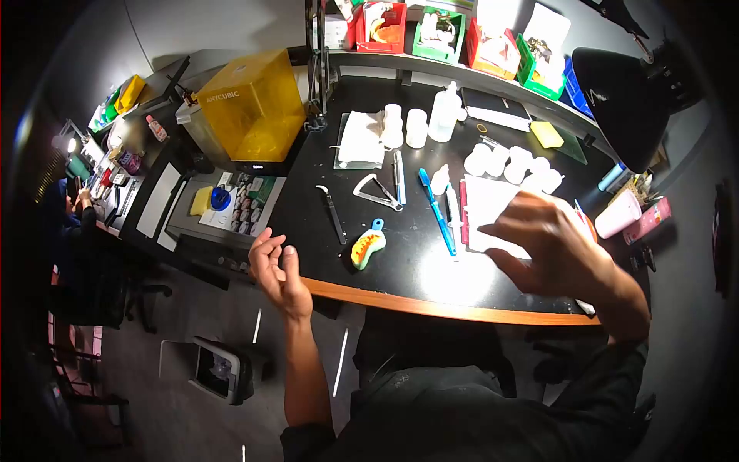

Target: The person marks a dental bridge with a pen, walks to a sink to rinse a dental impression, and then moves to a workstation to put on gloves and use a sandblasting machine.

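My left hand [282,279] is raised at the table's front edge, palm turned up, fingers loosely bent and apart, nothing in it. Nearest to it lie a dental impression tray [368,245] with orange and green material and a blue handle, and a thin dark-handled instrument [332,215]. My right hand [550,245] hovers above a white paper sheet [483,198], slightly blurred, thumb and fingers apart with no object visible between them. Left of the sheet lie a red pen [464,212], a slim white tool [453,214] and a blue pen [436,209]. A metal caliper [377,194] rests farther left.
Behind stand a white squeeze bottle [444,113], white jars [416,128], white lumpy pieces [514,163] and a yellow sponge [547,135]. A black lamp [622,108] overhangs the right. A yellow cover [254,108] stands left. Another person's hand [84,197] is far left.
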The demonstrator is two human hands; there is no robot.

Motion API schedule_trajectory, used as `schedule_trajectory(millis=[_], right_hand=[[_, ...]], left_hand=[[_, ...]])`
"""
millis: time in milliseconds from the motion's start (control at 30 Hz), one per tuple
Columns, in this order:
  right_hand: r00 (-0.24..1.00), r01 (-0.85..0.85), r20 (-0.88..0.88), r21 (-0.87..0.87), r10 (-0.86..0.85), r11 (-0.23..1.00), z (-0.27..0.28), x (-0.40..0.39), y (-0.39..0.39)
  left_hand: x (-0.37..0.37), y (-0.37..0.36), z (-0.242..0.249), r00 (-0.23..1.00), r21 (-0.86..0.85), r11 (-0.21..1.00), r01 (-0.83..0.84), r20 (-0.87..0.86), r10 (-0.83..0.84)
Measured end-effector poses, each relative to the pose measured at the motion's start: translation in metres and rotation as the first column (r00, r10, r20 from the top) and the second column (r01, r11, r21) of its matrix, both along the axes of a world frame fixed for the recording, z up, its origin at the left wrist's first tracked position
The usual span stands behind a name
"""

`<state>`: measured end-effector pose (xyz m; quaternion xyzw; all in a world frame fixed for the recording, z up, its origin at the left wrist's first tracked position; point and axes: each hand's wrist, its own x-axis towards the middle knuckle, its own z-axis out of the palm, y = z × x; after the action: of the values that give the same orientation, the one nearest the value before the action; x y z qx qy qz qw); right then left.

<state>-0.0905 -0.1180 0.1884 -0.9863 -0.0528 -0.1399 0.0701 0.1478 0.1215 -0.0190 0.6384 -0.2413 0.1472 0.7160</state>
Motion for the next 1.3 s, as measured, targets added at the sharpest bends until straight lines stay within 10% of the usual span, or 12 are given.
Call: schedule_trajectory(millis=[167, 333, 500, 700, 1300], right_hand=[[0.963, 0.146, -0.26, 0.274, -0.073, 0.951, -0.043, -0.072, -0.004], [0.964, 0.231, -0.045, 0.628, -0.261, 0.744, -0.128, -0.09, 0.003], [0.839, 0.344, 0.141, 0.612, -0.526, 0.712, -0.178, -0.074, 0.037], [0.739, 0.368, 0.409, 0.42, -0.535, 0.83, -0.192, -0.051, 0.047], [0.723, 0.48, 0.435, 0.242, -0.536, 0.843, -0.179, -0.015, 0.068]], left_hand=[[0.014, 0.032, 0.001, 0.967, -0.33, 0.941, 0.071, -0.207, -0.146], [0.044, 0.032, 0.001, 0.918, -0.495, 0.839, 0.225, -0.181, -0.353], [0.079, 0.039, -0.002, 0.801, -0.766, 0.598, 0.236, -0.195, -0.566], [0.134, 0.095, 0.005, 0.886, -0.821, 0.564, -0.092, -0.326, -0.329], [0.374, 0.328, -0.041, 0.89, -0.853, 0.366, -0.372, -0.44, -0.12]])
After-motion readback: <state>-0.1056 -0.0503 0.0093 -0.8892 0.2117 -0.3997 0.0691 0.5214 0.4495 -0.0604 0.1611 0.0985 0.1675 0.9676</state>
